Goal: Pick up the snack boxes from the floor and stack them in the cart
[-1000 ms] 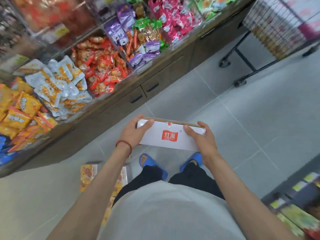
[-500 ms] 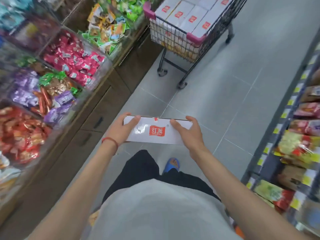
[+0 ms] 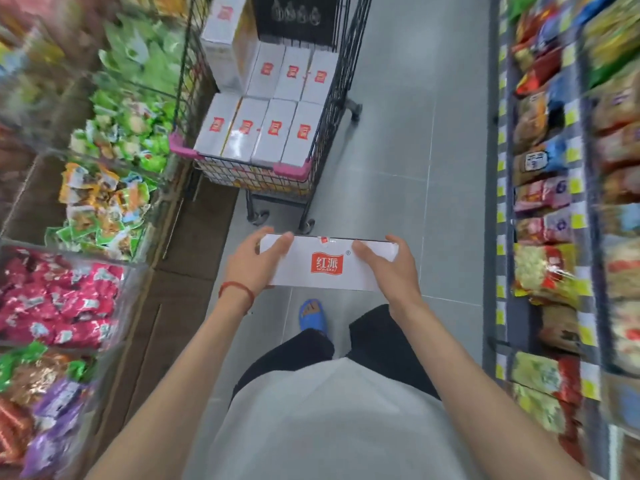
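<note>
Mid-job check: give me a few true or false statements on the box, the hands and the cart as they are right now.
1. The left hand and right hand hold the white snack box, one at each end. True.
2. The cart is empty. False: white boxes with the same red logo fill it in rows.
3. The held box rests inside the cart. False: it is in the air over the floor, short of the cart.
4. The cart stands ahead, beside the snack bins on the person's left. True.
5. A red cord circles the right wrist. False: it is on the left wrist.
</note>
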